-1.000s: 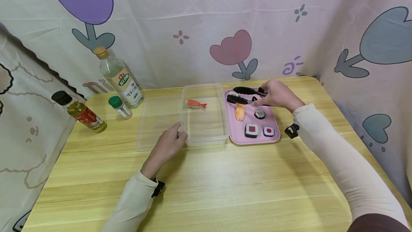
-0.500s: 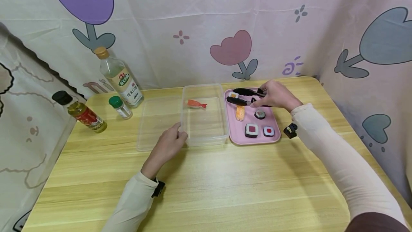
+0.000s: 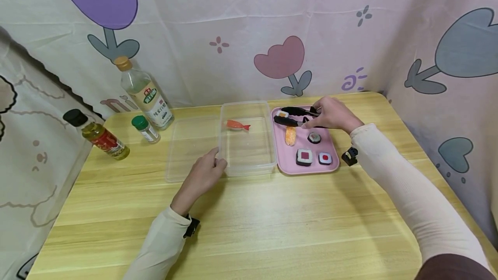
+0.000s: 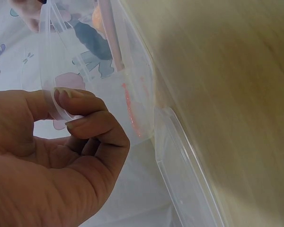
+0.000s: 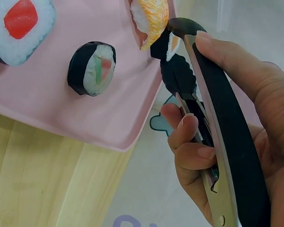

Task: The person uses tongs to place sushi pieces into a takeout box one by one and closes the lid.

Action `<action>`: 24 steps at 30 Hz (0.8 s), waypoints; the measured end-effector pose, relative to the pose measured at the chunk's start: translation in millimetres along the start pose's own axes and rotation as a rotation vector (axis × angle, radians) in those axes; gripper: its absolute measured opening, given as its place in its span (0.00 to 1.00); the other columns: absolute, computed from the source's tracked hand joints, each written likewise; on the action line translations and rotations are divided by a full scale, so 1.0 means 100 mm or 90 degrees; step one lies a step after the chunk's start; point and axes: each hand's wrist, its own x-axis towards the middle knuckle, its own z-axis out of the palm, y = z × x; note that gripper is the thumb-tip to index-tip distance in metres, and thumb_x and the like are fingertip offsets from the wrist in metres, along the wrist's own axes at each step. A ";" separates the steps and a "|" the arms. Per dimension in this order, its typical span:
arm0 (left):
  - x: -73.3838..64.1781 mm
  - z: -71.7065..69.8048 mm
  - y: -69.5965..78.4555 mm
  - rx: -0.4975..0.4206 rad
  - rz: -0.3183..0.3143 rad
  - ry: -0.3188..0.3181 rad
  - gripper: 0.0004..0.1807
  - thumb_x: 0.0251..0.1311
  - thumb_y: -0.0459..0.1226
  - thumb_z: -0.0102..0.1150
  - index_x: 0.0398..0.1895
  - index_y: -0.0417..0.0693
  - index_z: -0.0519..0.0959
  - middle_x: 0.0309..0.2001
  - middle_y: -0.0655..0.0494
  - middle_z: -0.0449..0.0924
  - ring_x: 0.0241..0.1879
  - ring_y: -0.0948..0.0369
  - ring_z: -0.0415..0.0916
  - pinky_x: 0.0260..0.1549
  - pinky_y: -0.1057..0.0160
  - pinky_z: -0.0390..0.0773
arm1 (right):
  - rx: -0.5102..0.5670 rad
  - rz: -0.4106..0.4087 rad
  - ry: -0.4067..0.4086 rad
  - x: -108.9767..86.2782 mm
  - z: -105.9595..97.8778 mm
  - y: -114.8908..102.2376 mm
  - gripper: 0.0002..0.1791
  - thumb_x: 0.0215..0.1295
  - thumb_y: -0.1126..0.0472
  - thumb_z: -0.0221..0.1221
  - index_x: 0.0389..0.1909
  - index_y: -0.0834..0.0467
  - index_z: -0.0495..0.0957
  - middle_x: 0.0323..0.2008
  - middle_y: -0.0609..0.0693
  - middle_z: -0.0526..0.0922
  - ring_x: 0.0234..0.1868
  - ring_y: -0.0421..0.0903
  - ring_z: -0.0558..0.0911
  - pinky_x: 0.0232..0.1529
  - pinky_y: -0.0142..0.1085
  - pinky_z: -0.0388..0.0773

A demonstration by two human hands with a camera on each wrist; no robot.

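Observation:
My left hand (image 3: 204,171) pinches the near-left rim of a clear plastic box (image 3: 249,171) between thumb and curled fingers, as the left wrist view shows. Inside the box lies a red toy shrimp (image 3: 238,125). Over the back of the pink tray (image 3: 285,164), my right hand (image 3: 336,113) grips black-handled tongs (image 5: 241,142). Their black heads stand apart on either side of a sushi roll piece (image 3: 282,114) with an orange centre, partly hidden by them. An orange-topped nigiri (image 3: 290,136) sits just in front of the tongs.
A small roll (image 3: 314,138), a large square roll (image 3: 304,157) and a red-centred roll (image 3: 324,158) lie on the tray. Left of the box is its flat clear lid (image 3: 190,150). A tall bottle (image 3: 149,100), a green-capped jar (image 3: 145,129) and an oil bottle (image 3: 101,137) stand at the back left.
My right hand and the tongs have shifted very slightly left and toward me, and more of the orange-centred roll shows between the tongs' heads. My left hand has stayed put.

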 end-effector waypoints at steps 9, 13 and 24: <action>0.00 0.00 -0.01 0.003 0.000 0.001 0.33 0.70 0.38 0.41 0.77 0.33 0.58 0.18 0.60 0.60 0.15 0.63 0.53 0.15 0.66 0.56 | 0.015 0.018 -0.006 -0.02 -0.01 0.01 0.28 0.51 0.52 0.77 0.44 0.70 0.84 0.22 0.51 0.70 0.22 0.45 0.65 0.26 0.38 0.61; 0.00 0.00 0.00 0.002 0.007 0.000 0.32 0.70 0.37 0.41 0.76 0.35 0.60 0.18 0.59 0.60 0.15 0.63 0.54 0.15 0.66 0.57 | 0.023 0.027 -0.009 -0.04 -0.03 0.00 0.31 0.52 0.51 0.76 0.48 0.71 0.82 0.24 0.52 0.71 0.23 0.45 0.65 0.27 0.39 0.62; -0.01 0.00 0.00 0.006 0.003 0.000 0.33 0.70 0.38 0.41 0.77 0.35 0.58 0.18 0.59 0.60 0.15 0.63 0.53 0.15 0.66 0.56 | 0.025 0.013 0.027 -0.11 -0.13 -0.02 0.24 0.51 0.50 0.76 0.39 0.66 0.84 0.18 0.46 0.64 0.19 0.42 0.62 0.22 0.37 0.60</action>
